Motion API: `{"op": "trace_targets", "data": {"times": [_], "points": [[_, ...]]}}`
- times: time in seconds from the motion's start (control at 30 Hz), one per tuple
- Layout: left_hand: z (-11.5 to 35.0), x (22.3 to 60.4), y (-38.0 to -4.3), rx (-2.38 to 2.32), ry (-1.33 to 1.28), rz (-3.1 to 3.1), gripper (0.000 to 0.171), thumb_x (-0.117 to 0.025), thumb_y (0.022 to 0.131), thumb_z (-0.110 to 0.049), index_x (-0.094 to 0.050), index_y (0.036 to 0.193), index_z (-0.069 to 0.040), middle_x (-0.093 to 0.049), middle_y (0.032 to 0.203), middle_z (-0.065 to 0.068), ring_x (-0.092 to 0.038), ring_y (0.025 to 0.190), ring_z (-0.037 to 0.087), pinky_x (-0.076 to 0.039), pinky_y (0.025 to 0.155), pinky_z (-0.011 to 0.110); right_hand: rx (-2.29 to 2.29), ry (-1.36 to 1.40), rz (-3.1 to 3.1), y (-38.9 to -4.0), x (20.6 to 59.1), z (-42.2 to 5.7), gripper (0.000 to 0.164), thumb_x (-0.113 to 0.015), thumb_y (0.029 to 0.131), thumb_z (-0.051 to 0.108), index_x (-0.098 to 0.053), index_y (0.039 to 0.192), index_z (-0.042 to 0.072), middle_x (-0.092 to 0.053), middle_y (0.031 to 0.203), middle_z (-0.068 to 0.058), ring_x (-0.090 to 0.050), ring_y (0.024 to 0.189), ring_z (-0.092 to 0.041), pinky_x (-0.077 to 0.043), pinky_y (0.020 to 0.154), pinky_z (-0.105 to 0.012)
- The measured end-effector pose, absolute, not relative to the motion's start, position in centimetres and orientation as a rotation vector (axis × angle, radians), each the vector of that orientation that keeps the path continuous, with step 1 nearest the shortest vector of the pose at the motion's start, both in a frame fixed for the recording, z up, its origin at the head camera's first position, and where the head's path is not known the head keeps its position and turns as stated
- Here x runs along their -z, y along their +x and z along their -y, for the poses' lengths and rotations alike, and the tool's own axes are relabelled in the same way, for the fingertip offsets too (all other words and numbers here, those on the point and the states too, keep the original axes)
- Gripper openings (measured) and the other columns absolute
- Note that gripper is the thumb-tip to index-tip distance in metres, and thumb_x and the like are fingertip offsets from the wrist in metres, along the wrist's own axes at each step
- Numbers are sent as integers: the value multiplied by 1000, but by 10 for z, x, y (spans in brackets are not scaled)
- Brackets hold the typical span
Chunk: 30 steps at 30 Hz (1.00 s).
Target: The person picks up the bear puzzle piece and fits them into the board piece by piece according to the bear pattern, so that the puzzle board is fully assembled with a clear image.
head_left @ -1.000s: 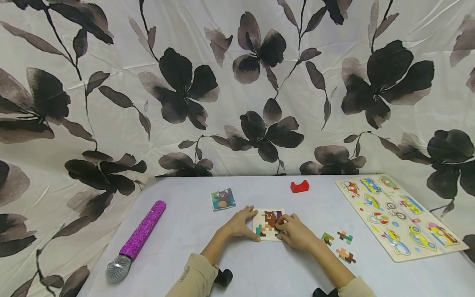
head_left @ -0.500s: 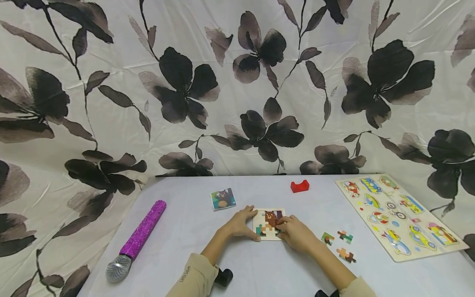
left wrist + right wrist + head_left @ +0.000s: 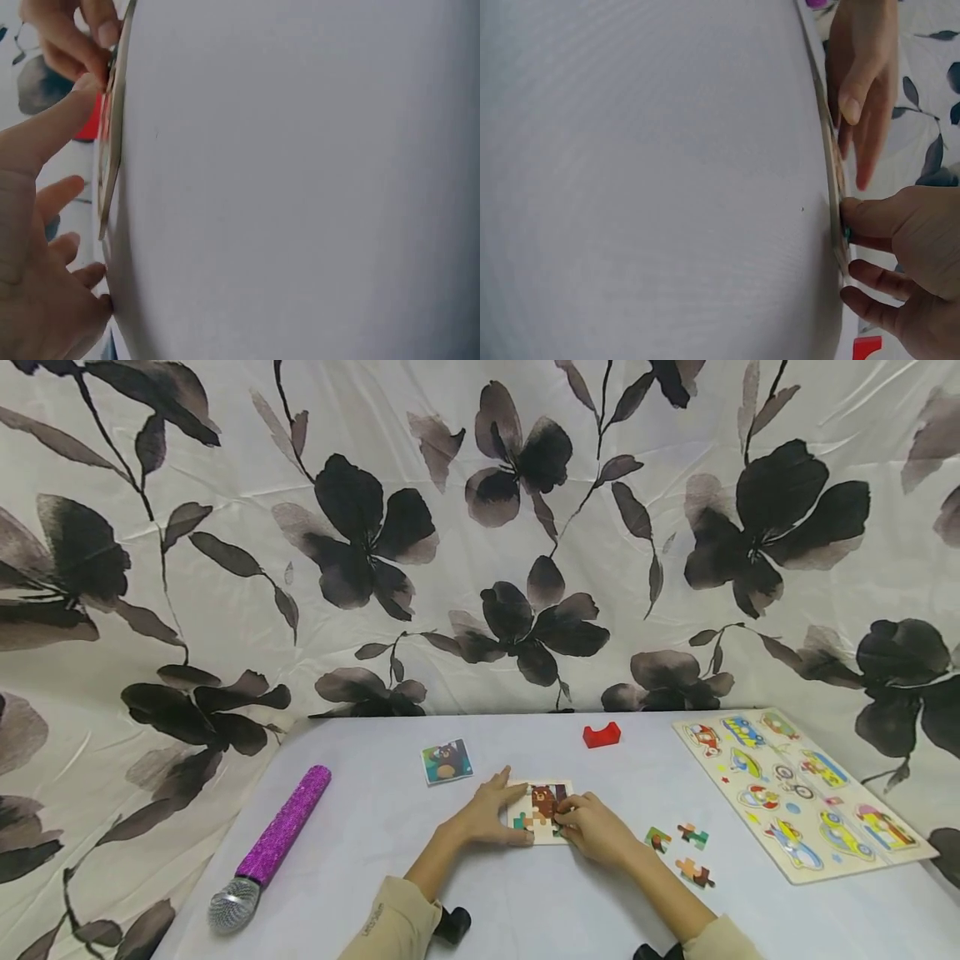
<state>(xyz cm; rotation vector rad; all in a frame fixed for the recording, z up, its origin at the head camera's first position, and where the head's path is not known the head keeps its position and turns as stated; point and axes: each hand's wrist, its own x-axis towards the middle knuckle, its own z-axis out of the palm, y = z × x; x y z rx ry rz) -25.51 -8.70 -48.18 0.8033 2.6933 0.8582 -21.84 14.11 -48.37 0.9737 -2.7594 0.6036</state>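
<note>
A small wooden jigsaw puzzle [image 3: 543,800] with a brown bear picture lies flat on the table, partly filled with pieces. My left hand [image 3: 489,814] rests at its left side, fingers spread, the thumb reaching over the near edge. In the left wrist view those fingers [image 3: 64,196] look relaxed and apart. With thumb and forefinger my right hand [image 3: 596,828] pinches a puzzle piece at the board's right side. A teal bit of this piece [image 3: 847,234] shows in the right wrist view; the rest is hidden. Several loose puzzle pieces [image 3: 693,836] lie to the right.
Behind the puzzle are a bear picture card [image 3: 447,762] and a red block [image 3: 602,735]. A glittery purple microphone [image 3: 273,843] lies on the left. To the right stretches a large wooden vehicle board [image 3: 802,793]. A floral cloth [image 3: 450,552] hangs behind the white table.
My left thumb has shifted right, over the puzzle's near edge, and the left fingers have spread a little. My right hand stays at the same spot on the board. The head view has swung slightly.
</note>
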Motion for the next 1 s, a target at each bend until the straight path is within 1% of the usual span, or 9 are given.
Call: {"op": "trace_targets", "data": {"times": [0.07, 0.17, 0.23, 0.33, 0.47, 0.57, 0.8, 1.0], "points": [[81, 481, -253, -760, 858, -2724, 85, -79, 70, -44, -45, 140, -11, -18, 154, 21, -16, 139, 44, -17, 107, 66, -600, 965, 2766, -217, 485, -141, 20, -69, 83, 7, -72, 100, -2, -64, 103, -8, -54, 91, -23, -51, 80, -39], [71, 478, -251, -599, 956, -2752, 85, -78, 69, -50, -47, 140, -16, -21, 154, 15, -16, 141, 38, -18, 105, 68, -596, 958, 2767, -216, 487, -142, 20, -68, 83, 7, -72, 101, -1, -64, 105, -8, -54, 91, -23, -51, 81, -39], [65, 476, -250, -530, 1018, -2750, 85, -77, 69, -53, -48, 140, -18, -24, 154, 11, -17, 142, 33, -19, 106, 67, -594, 961, 2755, -215, 487, -142, 20, -68, 83, 6, -72, 101, -1, -64, 104, -8, -53, 91, -23, -51, 80, -39], [59, 474, -249, -433, 1082, -2733, 84, -75, 70, -57, -48, 139, -19, -29, 153, 7, -20, 142, 28, -20, 109, 61, -583, 964, 2747, -216, 488, -141, 20, -67, 84, 7, -72, 101, -1, -63, 104, -8, -53, 90, -22, -51, 79, -38], [57, 474, -250, -338, 1074, -2738, 84, -71, 71, -61, -46, 141, -21, -34, 151, 4, -25, 141, 23, -21, 111, 56, -565, 959, 2744, -217, 488, -140, 19, -66, 85, 7, -72, 102, 0, -63, 103, -7, -52, 90, -22, -50, 79, -37], [56, 474, -251, -334, 1063, -2741, 85, -70, 72, -62, -45, 141, -20, -33, 151, 2, -25, 141, 22, -19, 112, 55, -569, 950, 2740, -219, 488, -140, 19, -66, 85, 7, -72, 101, -1, -62, 103, -7, -52, 90, -22, -50, 80, -38], [55, 475, -251, -310, 1077, -2739, 85, -69, 72, -62, -45, 142, -20, -34, 150, 3, -25, 141, 23, -20, 112, 55, -593, 965, 2735, -219, 487, -142, 20, -68, 83, 8, -73, 100, -1, -64, 103, -8, -53, 90, -24, -49, 80, -39], [55, 476, -252, -353, 1065, -2710, 83, -73, 72, -57, -46, 141, -19, -33, 151, 4, -24, 141, 23, -18, 112, 56, -575, 986, 2764, -222, 484, -143, 23, -70, 83, 11, -71, 103, -2, -64, 105, -9, -54, 92, -25, -50, 81, -40]]}}
